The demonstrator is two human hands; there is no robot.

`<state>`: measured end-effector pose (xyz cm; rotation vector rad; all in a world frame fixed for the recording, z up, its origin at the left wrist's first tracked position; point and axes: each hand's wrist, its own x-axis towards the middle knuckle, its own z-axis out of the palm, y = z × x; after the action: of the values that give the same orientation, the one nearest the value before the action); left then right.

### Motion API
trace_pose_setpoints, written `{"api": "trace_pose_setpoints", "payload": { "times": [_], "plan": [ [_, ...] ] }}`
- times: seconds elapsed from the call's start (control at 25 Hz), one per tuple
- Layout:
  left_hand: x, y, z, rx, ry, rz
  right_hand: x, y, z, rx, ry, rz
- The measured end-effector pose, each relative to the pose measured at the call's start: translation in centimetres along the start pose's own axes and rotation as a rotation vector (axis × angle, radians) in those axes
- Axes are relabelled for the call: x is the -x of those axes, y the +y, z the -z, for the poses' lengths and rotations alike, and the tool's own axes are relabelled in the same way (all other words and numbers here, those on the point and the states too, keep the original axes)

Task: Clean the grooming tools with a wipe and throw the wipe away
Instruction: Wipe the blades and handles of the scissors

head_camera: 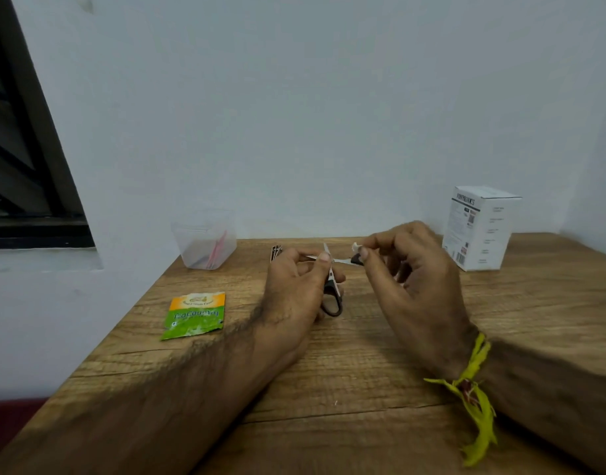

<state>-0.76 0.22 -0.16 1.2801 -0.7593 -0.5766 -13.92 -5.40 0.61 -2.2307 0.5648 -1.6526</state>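
Small black-handled scissors hang over the wooden table, blades spread wide. My left hand grips them near the pivot, thumb and forefinger on one blade. The other blade points right toward my right hand, which pinches a tiny crumpled white wipe at its fingertips, right above that blade's end. A green and orange wipe sachet lies flat on the table to the left. Behind my left hand a dark metal tool is partly hidden.
A clear plastic tub holding pink sticks stands at the table's back left edge. A white cardboard box stands at the back right near the wall. A yellow thread is tied round my right wrist.
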Motion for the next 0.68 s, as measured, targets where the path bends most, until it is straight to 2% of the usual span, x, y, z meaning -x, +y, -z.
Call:
{"api": "trace_pose_setpoints", "payload": {
  "times": [0.16,0.28,0.48,0.6,0.68],
  "plan": [
    [-0.1,0.2,0.7,-0.027,-0.048,-0.113,-0.6,1.9,-0.2,-0.111,0.039,-0.283],
    [-0.6,0.4,1.3,-0.126,-0.064,-0.239,-1.2,2.7,-0.2,-0.332,-0.103,-0.458],
    [-0.8,0.1,1.6,-0.203,0.012,-0.365,-1.2,3.2,-0.5,-0.381,-0.263,-0.392],
    [-0.9,0.2,2.1,-0.435,0.141,-0.535,-1.1,3.0,-0.5,-0.395,-0.264,-0.379],
    [-0.8,0.3,2.1,-0.494,0.193,-0.574,-1.0,2.6,-0.3,-0.362,-0.24,-0.332]
  ]
}}
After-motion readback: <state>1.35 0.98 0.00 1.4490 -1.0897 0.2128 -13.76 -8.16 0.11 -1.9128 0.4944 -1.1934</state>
